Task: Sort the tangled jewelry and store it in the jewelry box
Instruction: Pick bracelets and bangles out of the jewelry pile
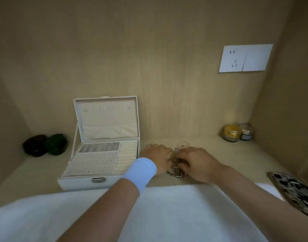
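1. The left hand (pixel 157 155), with a pale blue cloth wristband (pixel 141 172) on its wrist, lies knuckles-up with its fingertips against the left edge of the tangled heap of gold and silver metal jewelry (pixel 176 172). I cannot tell whether it pinches a piece.
2. The right hand (pixel 197 163) covers the heap's right side, its fingers curled down into the chains and apparently pinching one.
3. The heap lies on the pale wooden shelf (pixel 237 154), between the hands and just right of the box.
4. The cream rectangular jewelry box (pixel 79 184) stands open with its lid upright. No piece shows in its trays.
5. Judgement: this is the untangling step, and nothing is stored yet.
6. Next, one piece needs working free with fine, opposed pulls, then carrying left to a fitting compartment. Hard tugs could tighten knots.
7. Nearer lies a white cloth (pixel 167 215). Two dark round cases (pixel 44 144) sit far left, two small glass jars (pixel 237 134) sit far right, and a black-and-white patterned flat object (pixel 293 189) lies near right.
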Available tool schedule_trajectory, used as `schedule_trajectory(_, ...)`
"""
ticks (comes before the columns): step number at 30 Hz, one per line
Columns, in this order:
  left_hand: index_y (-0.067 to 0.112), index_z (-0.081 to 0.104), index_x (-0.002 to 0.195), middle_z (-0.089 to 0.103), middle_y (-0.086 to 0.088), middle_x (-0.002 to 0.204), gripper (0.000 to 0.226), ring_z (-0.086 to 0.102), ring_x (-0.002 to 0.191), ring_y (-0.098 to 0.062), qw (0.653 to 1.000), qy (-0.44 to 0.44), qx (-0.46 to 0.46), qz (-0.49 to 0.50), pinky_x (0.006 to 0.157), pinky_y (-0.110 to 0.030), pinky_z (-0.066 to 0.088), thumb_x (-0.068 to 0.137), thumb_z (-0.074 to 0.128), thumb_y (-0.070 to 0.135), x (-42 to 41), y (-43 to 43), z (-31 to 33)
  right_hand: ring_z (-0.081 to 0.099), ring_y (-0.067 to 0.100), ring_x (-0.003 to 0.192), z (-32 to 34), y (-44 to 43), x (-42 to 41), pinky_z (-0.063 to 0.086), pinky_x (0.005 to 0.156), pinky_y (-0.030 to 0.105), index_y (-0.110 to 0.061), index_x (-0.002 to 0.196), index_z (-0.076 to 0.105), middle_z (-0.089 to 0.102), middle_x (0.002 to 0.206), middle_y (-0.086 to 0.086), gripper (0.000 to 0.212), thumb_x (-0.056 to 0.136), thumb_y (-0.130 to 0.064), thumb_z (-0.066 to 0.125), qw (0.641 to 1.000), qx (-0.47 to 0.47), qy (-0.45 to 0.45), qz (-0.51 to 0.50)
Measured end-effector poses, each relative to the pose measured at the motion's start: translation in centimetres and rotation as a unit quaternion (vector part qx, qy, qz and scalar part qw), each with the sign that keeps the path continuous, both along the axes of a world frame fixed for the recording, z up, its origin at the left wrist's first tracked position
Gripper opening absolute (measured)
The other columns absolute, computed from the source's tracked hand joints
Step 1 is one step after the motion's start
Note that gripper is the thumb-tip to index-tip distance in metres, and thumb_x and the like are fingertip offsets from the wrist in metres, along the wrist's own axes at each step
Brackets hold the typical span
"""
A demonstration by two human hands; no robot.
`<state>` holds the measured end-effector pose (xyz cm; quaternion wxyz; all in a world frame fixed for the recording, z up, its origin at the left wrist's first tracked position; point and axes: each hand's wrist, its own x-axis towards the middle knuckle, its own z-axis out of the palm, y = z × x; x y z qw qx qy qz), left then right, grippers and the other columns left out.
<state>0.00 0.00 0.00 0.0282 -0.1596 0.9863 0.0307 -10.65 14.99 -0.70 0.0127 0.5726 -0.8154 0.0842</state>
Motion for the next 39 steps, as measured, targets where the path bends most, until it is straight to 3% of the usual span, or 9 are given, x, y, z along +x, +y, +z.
schedule_trajectory(7,0.025,0.035,0.151,0.024,-0.006,0.161,0.057,0.012,0.150,-0.027,0.988,-0.089,-0.118,0.054,0.123,-0.046,0.000,0.099,0.038,0.047,2.7,-1.4,-0.9,0.051,0.020,0.121,-0.8,-0.1,0.7,0.034,0.098,0.035,-0.038,0.115,0.068,0.062,0.123,-0.009,0.026,0.098,-0.037,0.048,0.998,0.012,0.052,-0.013)
schedule_trajectory(12,0.024,0.034,0.150,0.032,-0.008,0.157,0.058,0.018,0.148,-0.028,0.977,-0.137,-0.148,0.071,0.122,-0.048,-0.006,0.099,0.033,0.051,2.5,-1.8,-0.7,0.050,0.017,0.115,-0.6,-1.1,0.6,0.031,0.095,0.035,-0.034,0.101,0.072,0.060,0.114,-0.010,0.019,0.092,-0.039,0.057,0.996,0.015,0.092,-0.017)
schedule_trajectory(14,0.026,0.038,0.147,0.044,-0.007,0.148,0.054,0.028,0.143,-0.029,0.982,-0.118,-0.132,0.065,0.122,-0.047,-0.002,0.099,0.033,0.050,1.9,-1.7,-0.4,0.051,0.018,0.112,-0.4,-1.3,0.4,0.031,0.093,0.036,-0.030,0.094,0.073,0.061,0.112,-0.010,0.019,0.090,-0.040,0.057,0.992,0.023,0.123,-0.004)
schedule_trajectory(17,0.032,0.045,0.143,0.052,0.000,0.143,0.048,0.042,0.135,-0.027,0.998,-0.025,-0.003,0.053,0.118,-0.040,0.020,0.097,0.044,0.046,0.7,-1.4,0.4,0.055,0.018,0.106,-0.4,-1.5,-0.1,0.032,0.092,0.037,-0.027,0.087,0.073,0.064,0.107,-0.009,0.020,0.088,-0.038,0.057,0.989,0.018,0.148,0.014)
schedule_trajectory(23,0.033,0.066,0.122,0.064,0.010,0.124,0.037,0.060,0.111,-0.013,0.964,0.054,0.256,0.049,0.103,-0.030,0.045,0.085,0.069,0.035,-1.6,-1.6,0.8,0.063,0.011,0.089,0.3,-1.1,-1.4,0.044,0.086,0.031,-0.028,0.085,0.070,0.069,0.092,-0.011,0.008,0.084,-0.032,0.063,0.997,-0.073,-0.013,-0.021)
schedule_trajectory(27,0.031,0.073,0.101,0.065,0.015,0.093,0.022,0.063,0.092,-0.008,0.954,0.093,0.281,0.041,0.093,-0.024,0.048,0.080,0.078,0.026,-2.7,-2.2,-0.1,0.065,0.002,0.073,1.3,-1.3,-2.5,0.053,0.073,0.024,-0.024,0.081,0.075,0.073,0.078,-0.012,0.006,0.085,-0.027,0.073,0.985,-0.079,-0.143,-0.058)
schedule_trajectory(30,0.035,0.070,0.083,0.067,0.013,0.087,0.020,0.066,0.087,-0.009,0.949,0.118,0.292,0.026,0.088,-0.025,0.052,0.076,0.082,0.021,-3.3,-3.1,-0.4,0.063,-0.003,0.065,2.0,-1.8,-3.2,0.050,0.065,0.013,-0.023,0.080,0.079,0.074,0.075,-0.011,0.003,0.081,-0.021,0.082,0.967,-0.071,-0.233,-0.071)
schedule_trajectory(36,0.026,0.074,0.088,0.070,0.013,0.077,0.019,0.066,0.072,-0.004,0.921,0.140,0.363,0.018,0.077,-0.019,0.052,0.077,0.082,0.013,-3.1,-4.1,-0.6,0.069,0.008,0.073,3.8,-2.9,-4.9,0.056,0.080,0.027,-0.016,0.085,0.077,0.077,0.081,0.002,0.013,0.077,-0.010,0.085,0.946,-0.015,-0.318,-0.057)
schedule_trajectory(39,0.019,0.074,0.087,0.070,0.008,0.067,0.018,0.067,0.063,-0.010,0.897,0.123,0.425,0.010,0.066,-0.020,0.055,0.080,0.078,0.003,-3.0,-4.1,-0.5,0.072,0.014,0.071,4.7,-3.2,-5.1,0.055,0.069,0.023,-0.013,0.091,0.072,0.075,0.073,0.001,0.019,0.078,-0.005,0.083,0.936,0.049,-0.340,-0.069)
